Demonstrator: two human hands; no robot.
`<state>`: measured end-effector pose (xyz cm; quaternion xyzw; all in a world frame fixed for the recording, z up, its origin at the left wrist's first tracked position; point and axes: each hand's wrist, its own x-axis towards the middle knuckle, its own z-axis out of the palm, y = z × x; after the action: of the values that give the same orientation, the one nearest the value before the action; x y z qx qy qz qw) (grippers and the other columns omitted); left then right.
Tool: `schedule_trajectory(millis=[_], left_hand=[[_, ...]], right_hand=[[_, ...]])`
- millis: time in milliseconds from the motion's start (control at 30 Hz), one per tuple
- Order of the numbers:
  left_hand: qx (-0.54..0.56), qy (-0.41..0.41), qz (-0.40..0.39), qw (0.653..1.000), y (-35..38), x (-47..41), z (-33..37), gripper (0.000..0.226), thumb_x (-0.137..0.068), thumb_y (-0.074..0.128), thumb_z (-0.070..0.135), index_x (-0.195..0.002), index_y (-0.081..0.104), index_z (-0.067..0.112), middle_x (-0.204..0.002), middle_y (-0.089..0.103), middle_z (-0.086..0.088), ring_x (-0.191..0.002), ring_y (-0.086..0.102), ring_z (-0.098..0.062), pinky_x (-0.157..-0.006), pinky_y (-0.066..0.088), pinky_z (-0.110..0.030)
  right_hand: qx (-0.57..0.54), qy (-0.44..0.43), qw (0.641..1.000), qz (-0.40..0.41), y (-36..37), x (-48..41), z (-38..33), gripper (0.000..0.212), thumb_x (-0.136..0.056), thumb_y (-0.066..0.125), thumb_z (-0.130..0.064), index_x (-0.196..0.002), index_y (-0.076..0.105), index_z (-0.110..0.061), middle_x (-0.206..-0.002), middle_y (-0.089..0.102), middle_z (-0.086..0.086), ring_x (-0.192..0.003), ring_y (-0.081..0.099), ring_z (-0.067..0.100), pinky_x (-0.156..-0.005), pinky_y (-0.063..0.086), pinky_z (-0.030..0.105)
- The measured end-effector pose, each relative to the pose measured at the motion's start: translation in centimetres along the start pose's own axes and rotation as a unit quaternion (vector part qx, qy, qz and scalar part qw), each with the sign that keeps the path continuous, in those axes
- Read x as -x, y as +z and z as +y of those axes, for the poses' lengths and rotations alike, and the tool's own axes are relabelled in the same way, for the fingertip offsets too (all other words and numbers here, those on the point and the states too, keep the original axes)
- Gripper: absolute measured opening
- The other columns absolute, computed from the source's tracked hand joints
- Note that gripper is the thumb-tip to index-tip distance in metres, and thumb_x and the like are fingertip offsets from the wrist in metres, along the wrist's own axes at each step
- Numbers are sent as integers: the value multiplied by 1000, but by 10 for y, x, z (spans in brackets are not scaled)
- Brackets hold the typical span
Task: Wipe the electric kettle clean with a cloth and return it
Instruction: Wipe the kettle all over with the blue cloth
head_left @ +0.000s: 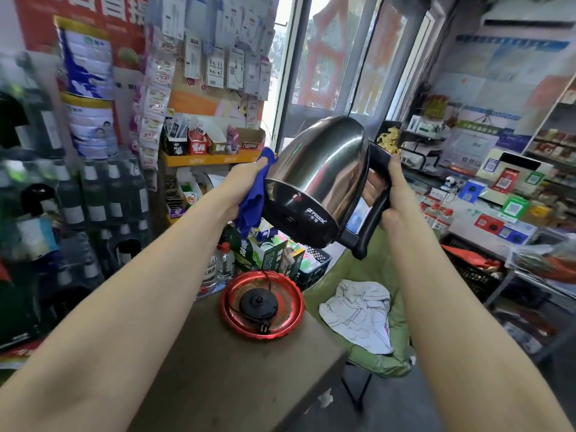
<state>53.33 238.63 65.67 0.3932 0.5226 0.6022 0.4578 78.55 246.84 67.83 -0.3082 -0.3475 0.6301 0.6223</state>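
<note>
Head view: both arms extend forward. Right hand (400, 198) has its fingers clenched round the handle of the kettle (324, 179), tilted in mid-air above its base (258, 304). Left hand (241, 188) presses the gripped blue cloth (254, 201) against the kettle's side.

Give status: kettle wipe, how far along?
Done: kettle is off its base, tilted in the air. In hand: right hand grips the handle, left hand presses the blue cloth to its side. Left: finish wiping, reseat it on the base in the red tray.
</note>
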Motion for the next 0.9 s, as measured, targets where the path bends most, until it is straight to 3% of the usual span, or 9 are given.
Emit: schedule_trajectory(millis=[133, 300, 433, 500, 533, 600, 667, 800, 900], left_hand=[[-143, 153, 24, 978, 11, 9, 22, 34, -100, 43, 39, -82, 55, 13, -63, 49, 1, -54, 45, -17, -58, 36, -31], [-292, 272, 73, 914, 26, 7, 39, 30, -101, 34, 41, -93, 52, 18, -78, 55, 4, -76, 53, -23, -71, 37, -35], [-339, 349, 138, 863, 47, 18, 34, 37, -101, 36, 34, -131, 51, 18, -123, 62, -5, -111, 58, -26, -93, 42, -33], [-418, 398, 163, 801, 61, 29, 21, 47, -101, 38, 31, -143, 42, 12, -147, 48, -8, -134, 45, -25, -109, 30, -32], [-488, 422, 176, 743, 68, 34, 12, 50, -101, 37, 32, -145, 39, 9, -152, 42, -10, -140, 38, -27, -116, 25, -36], [-605, 465, 167, 625, 81, 39, -13, 54, -99, 36, 33, -146, 38, 7, -155, 37, -14, -145, 29, -37, -119, 23, -49], [-650, 491, 143, 562, 88, 40, -42, 50, -99, 37, 24, -147, 37, 7, -156, 35, -12, -145, 25, -42, -118, 23, -54], [-655, 498, 158, 546, 77, 47, -71, 50, -100, 43, 19, -149, 35, 9, -158, 34, -8, -146, 25, -41, -117, 24, -55], [-636, 476, 160, 585, 74, 47, -56, 55, -98, 44, 30, -149, 36, 12, -158, 32, -9, -146, 25, -40, -118, 22, -53]], right_hand=[[-5, -21, 1000, -13, 0, 4, -3, 55, -93, 71, -40, -131, 63, -1, -102, 79, 18, -92, 79, 27, -68, 64, 32], [42, -76, 995, -50, 8, 11, -4, 51, -95, 70, -35, -131, 62, 1, -111, 77, 21, -104, 76, 34, -84, 64, 40], [53, -118, 991, -40, 15, 19, 0, 45, -93, 74, -29, -124, 66, 2, -119, 73, 27, -99, 74, 34, -88, 63, 42], [72, -127, 989, -35, 19, 24, 4, 31, -93, 74, -27, -113, 70, -4, -116, 73, 26, -96, 72, 33, -81, 64, 37], [83, -131, 987, -31, 22, 27, 6, 25, -93, 74, -26, -108, 70, -7, -111, 73, 24, -94, 71, 32, -79, 64, 35], [102, -141, 984, -20, 28, 33, 11, 18, -93, 75, -24, -102, 70, -10, -98, 74, 16, -87, 71, 27, -73, 63, 32], [111, -160, 981, -11, 33, 38, 15, 14, -92, 76, -22, -97, 71, -11, -88, 75, 8, -78, 72, 19, -69, 62, 28], [122, -190, 974, 10, 37, 47, 17, 20, -88, 80, -28, -96, 71, -12, -91, 76, 8, -80, 74, 15, -71, 60, 26], [135, -207, 969, 28, 39, 50, 17, 24, -85, 82, -33, -93, 72, -13, -91, 74, 12, -78, 72, 17, -70, 60, 29]])
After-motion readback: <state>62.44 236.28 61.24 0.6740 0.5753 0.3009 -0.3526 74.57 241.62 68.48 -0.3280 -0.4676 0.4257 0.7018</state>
